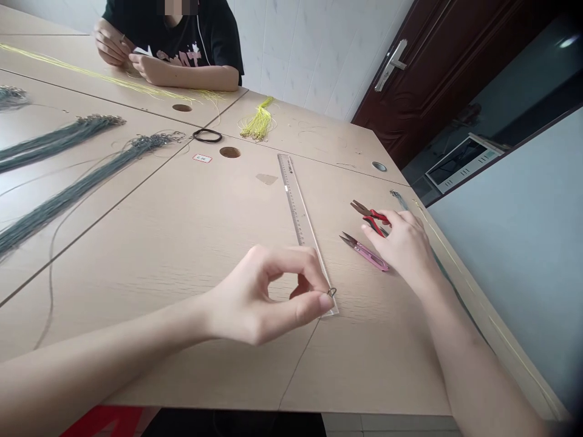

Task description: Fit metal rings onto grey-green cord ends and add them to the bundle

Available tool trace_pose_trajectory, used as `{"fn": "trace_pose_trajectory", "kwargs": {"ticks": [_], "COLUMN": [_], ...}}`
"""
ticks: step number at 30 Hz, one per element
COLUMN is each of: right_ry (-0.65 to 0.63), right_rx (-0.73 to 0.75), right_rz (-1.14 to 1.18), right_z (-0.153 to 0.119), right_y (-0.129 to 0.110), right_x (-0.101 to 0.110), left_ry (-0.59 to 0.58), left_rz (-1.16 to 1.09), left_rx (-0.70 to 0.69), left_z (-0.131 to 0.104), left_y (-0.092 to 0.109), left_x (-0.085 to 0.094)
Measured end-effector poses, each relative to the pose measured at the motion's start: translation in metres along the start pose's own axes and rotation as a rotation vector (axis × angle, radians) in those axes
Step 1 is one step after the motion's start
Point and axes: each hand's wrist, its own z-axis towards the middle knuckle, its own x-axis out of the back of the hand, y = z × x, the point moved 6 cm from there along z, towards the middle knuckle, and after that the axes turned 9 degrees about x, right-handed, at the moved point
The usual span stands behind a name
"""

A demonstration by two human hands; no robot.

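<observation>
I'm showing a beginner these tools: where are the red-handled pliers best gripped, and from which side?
Probably by the red-and-black handles, coming from the right, where the right hand is. The pliers lie with their handles toward that hand and their jaws pointing away from it. The pink snips lie close by, so mind their points.

Small craft workroom, joined tables (155, 261), bundled cords (82, 187), pliers (374, 226), ruler (298, 203), co-worker (214, 48) opposite
</observation>
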Motion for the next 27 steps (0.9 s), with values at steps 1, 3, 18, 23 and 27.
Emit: {"fn": "trace_pose_trajectory", "kwargs": {"ticks": [1,3,18,23,27], "right_ry": [-0.019,-0.065,-0.222,-0.215,-0.182], "right_rx": [-0.005,-0.015,-0.079,-0.099,-0.125], "right_rz": [-0.011,-0.025,-0.038,-0.017,0.035], "right_z": [0.001,0.003,0.003,0.001,0.002], "right_y": [0.004,0.010,0.021,0.021,0.020], "right_x": [-0.005,-0.013,-0.033,-0.035,-0.038], "left_ry": [0.054,0.160,0.326,0.299,0.284], "left_rz": [0.130,0.308,0.526,0.517,0.500], "left_rx": [-0.082,-0.216,-0.503,-0.498,-0.477], "left_z": [-0.001,-0.004,-0.011,-0.010,-0.009], "left_y": [0.004,0.009,0.024,0.023,0.022], "left_x": [0.000,0.001,0.002,0.001,0.000]}}
